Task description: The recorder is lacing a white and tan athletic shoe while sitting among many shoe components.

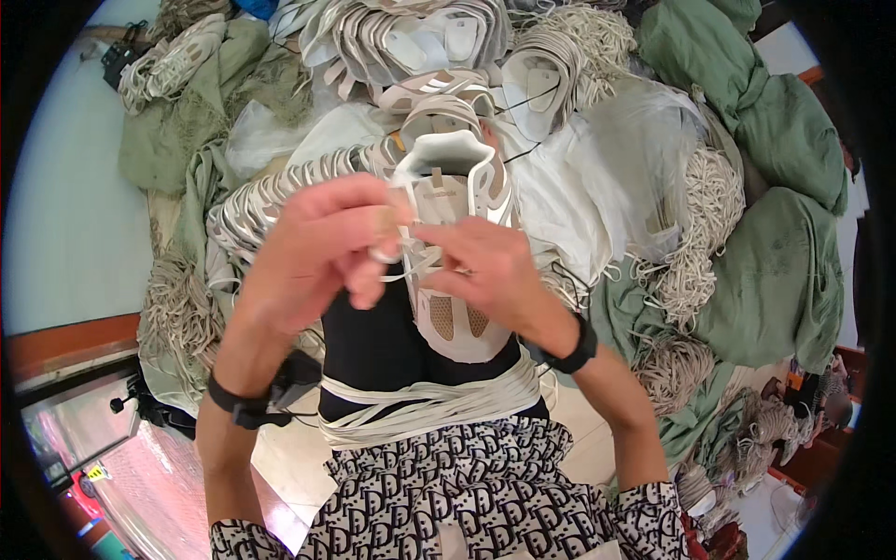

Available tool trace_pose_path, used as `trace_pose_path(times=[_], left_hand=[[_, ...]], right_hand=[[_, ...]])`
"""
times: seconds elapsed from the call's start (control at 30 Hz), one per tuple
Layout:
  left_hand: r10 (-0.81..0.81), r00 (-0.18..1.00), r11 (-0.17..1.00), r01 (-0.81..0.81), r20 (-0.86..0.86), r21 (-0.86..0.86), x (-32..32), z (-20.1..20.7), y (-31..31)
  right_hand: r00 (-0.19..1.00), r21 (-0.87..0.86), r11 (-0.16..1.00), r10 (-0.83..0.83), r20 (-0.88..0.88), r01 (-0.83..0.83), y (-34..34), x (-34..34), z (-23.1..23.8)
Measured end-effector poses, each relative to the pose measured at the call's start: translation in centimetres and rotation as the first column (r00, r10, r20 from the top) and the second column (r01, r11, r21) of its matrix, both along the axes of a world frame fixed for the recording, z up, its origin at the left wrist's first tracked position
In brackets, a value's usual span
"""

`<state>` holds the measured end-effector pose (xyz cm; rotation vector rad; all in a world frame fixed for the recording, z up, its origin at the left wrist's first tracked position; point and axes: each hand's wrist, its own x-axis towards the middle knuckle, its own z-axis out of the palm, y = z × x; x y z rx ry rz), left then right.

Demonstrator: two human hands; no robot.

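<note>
Bundled laces (pixel 182 303), left; the left hand (pixel 317 241), blurred, fingertips together on a pale lace (pixel 396 277); a beige-and-white shoe upper (pixel 457 347) on black-clad thighs (pixel 369 341), toe toward the wearer; the right hand (pixel 490 268) over it, grip indeterminable; green cloth (pixel 770 285), right.

- Patterned garment (pixel 485 485): large dark letters repeat across pale cloth.
- Yellow sign (pixel 94 473), lower left: dark marking, unclear.
- Shoe upper (pixel 450 207): small mark (pixel 436 195), illegible.
</note>
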<state>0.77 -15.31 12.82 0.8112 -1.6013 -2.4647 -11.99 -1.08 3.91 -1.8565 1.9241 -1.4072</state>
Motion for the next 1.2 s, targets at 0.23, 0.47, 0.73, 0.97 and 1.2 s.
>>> trace_pose_path(times=[0.23, 0.47, 0.73, 0.97, 1.2], left_hand=[[0.202, 0.962, 0.973, -0.218, -0.182, -0.073, -0.1, -3.8, -5.1], [0.266, 0.837, 0.649, 0.212, 0.479, -0.73, 3.8, -12.1, -12.5], [-0.2, 0.971, -0.138, 0.106, 0.132, -0.985, 1.1, -8.9, 1.2], [-0.041, 0.988, -0.004, 0.15, 0.15, -0.989, 0.6, -12.1, 3.1], [-0.078, 0.993, -0.048, 0.089, 0.092, -0.995, 0.0, -11.2, 1.4]], right_hand=[[0.763, 0.288, 0.945, -0.3, 0.573, 0.155, 1.8, -8.0, -2.3], [0.292, 0.333, 0.757, -0.559, 0.776, 0.563, 11.6, -26.7, -6.8], [0.681, 0.429, 0.543, -0.45, -0.578, 0.722, 10.0, -24.2, -4.4], [0.923, 0.353, 0.924, -0.002, 0.385, -0.145, 1.1, -8.8, 0.3], [0.872, 0.284, 0.955, 0.211, -0.442, -0.087, -0.8, -5.1, -1.7]])
